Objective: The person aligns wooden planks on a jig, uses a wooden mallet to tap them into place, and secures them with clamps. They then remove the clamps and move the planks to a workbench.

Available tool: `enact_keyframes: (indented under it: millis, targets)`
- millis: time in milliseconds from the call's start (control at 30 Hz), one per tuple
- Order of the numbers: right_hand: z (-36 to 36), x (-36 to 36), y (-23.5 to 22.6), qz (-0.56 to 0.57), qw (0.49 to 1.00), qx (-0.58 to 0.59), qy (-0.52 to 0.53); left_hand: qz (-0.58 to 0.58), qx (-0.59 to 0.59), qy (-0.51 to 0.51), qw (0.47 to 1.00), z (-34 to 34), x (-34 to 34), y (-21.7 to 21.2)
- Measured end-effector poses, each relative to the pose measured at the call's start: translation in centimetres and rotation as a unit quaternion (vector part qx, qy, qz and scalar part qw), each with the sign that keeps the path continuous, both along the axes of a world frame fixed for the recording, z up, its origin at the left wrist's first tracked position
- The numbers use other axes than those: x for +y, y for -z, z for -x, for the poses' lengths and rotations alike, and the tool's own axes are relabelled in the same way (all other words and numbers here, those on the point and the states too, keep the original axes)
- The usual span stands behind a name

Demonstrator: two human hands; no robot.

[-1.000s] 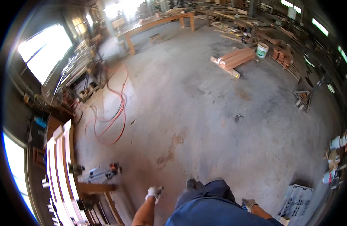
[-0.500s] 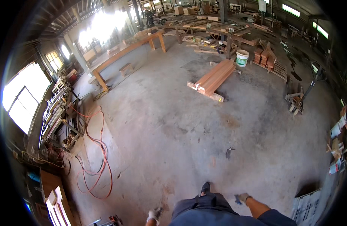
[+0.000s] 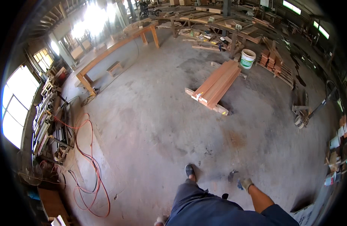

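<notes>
My right hand [image 3: 246, 184], in a light work glove, hangs over the concrete floor beside my right hip. Dark blue shows at its fingertips; whether that is the glove's coating or something held is too small to make out. Low at the bottom edge, my left hand [image 3: 161, 220] is gloved too and mostly cut off, its fingers hidden. Neither hand touches any object that I can see. Ahead lies a stack of reddish-brown planks [image 3: 218, 83], resting on wooden crosspieces. One dark shoe [image 3: 190, 171] is planted in front of me.
A white bucket [image 3: 247, 59] stands behind the planks, near a pallet of stacked boards [image 3: 273, 62]. Red hose [image 3: 99, 188] loops over the floor at left. Beyond are a long wooden table [image 3: 117, 47], a small stool [image 3: 114, 67], and at right a pallet jack [image 3: 303, 115].
I have stepped forward; the plank stack and bucket appear nearer. My right hand has swung forward, while my left has dropped back toward the lower edge.
</notes>
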State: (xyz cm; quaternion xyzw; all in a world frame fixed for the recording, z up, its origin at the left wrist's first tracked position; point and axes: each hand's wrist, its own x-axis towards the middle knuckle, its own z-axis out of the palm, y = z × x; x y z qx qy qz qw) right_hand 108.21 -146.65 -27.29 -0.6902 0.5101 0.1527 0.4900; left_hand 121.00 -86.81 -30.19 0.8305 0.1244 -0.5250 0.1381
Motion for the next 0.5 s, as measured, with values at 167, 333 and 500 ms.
enact_keyframes:
  millis: [167, 333, 500]
  targets:
    - [-4.5, 4.0, -7.3, -0.163, 0.97, 0.165, 0.079, 0.013, -0.171, 0.287, 0.943, -24.5, -1.7, 3.2]
    - [-11.5, 4.1, -11.6, -0.132, 0.97, 0.187, 0.076, 0.236, -0.298, -0.04, 0.924, -48.4, -20.5, -10.9]
    - [-19.8, -1.5, -5.8, -0.174, 0.972, 0.123, 0.099, 0.359, -0.29, -0.158, 0.873, -57.8, -29.9, -13.1]
